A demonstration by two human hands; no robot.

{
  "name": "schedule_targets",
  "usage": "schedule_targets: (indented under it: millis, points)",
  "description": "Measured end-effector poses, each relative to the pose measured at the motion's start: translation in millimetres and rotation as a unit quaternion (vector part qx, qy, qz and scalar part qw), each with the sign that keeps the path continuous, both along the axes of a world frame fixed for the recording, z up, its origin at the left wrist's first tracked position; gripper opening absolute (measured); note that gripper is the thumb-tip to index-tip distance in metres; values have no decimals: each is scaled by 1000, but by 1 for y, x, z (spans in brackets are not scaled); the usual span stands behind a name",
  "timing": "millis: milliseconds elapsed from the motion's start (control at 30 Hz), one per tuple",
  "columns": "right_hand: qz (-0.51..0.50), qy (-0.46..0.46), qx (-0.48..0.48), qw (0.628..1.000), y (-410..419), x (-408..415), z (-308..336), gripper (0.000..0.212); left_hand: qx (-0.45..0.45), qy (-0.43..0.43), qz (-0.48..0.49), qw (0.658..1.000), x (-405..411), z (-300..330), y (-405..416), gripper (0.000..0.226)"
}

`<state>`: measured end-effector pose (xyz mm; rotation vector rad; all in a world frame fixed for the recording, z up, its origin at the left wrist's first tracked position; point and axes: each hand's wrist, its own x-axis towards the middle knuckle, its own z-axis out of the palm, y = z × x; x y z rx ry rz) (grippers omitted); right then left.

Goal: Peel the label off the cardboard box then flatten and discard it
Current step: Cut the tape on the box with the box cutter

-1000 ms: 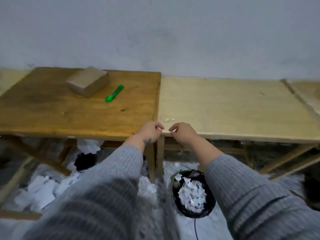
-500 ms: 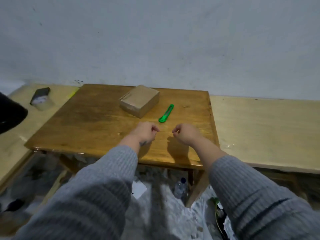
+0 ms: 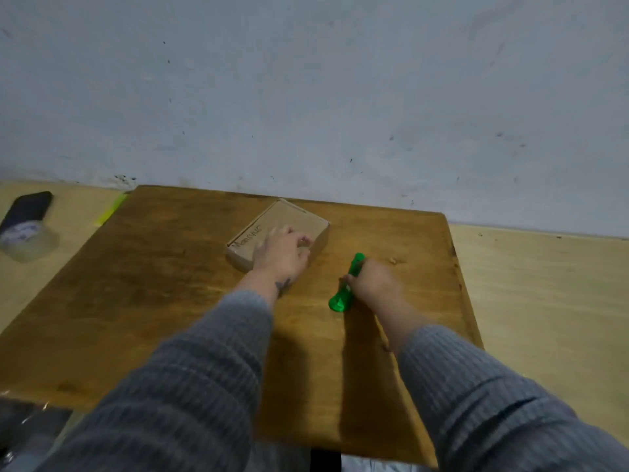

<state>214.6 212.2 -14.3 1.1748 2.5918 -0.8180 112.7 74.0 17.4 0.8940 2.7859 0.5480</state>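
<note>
1 dark wooden table (image 3: pixel 143 301), flanked by 2 paler tops: left one (image 3: pixel 68 212) w/ 1 dark phone (image 3: pixel 29 207) leaning on 1 clear tub (image 3: pixel 29 241), right one (image 3: pixel 544 301) bare. 1 cardboard box (image 3: pixel 289 219) toward the table's far edge, near the wall, closed, handwriting along its left top edge. 1 green cutter (image 3: pixel 342 296) just right of the box.

Vs 0.5 s ago: both hands were loose fists over the table, apart from everything; now left hand (image 3: pixel 282 253) lies on the box's near corner, fingers spread over the top, and right hand (image 3: pixel 372 284) is wrapped round the cutter's middle.

Room: near half of the dark table open; box well clear of the side edges.
</note>
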Motion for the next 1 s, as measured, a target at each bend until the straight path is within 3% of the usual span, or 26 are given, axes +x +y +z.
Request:
schedule_targets:
  millis: [200, 267, 500, 700, 800, 933, 1000]
  points:
    - [-48, 37, 9, 998, 13, -58, -12, 46, -84, 21, 7, 996, -57, -21, 17, 101]
    - [-71, 47, -19, 996, 19, -71, -14, 44, -121, 4, 10, 993, -67, -27, 22, 115]
    - [-129, 106, -79, 983, 27, -92, -19, 33, -147, -19, -9, 989, -82, -40, 24, 118]
    - [-125, 190, -135, 964, 11, -88, 1, 38, -141, -3, -16, 990, -89, -42, -8, 117]
    - [-54, 174, -123, 976, -11, -94, 20, 41, -130, 9, -9, 991, -94, -42, -35, 120]
    - [72, 97, -92, 988, -49, -112, 40, 66, -115, 14, 5, 993, -95, -44, -66, 125]
    - [113, 91, -44, 988, -65, -119, 47, 68, -112, 14, 15, 993, -96, -45, -78, 126]
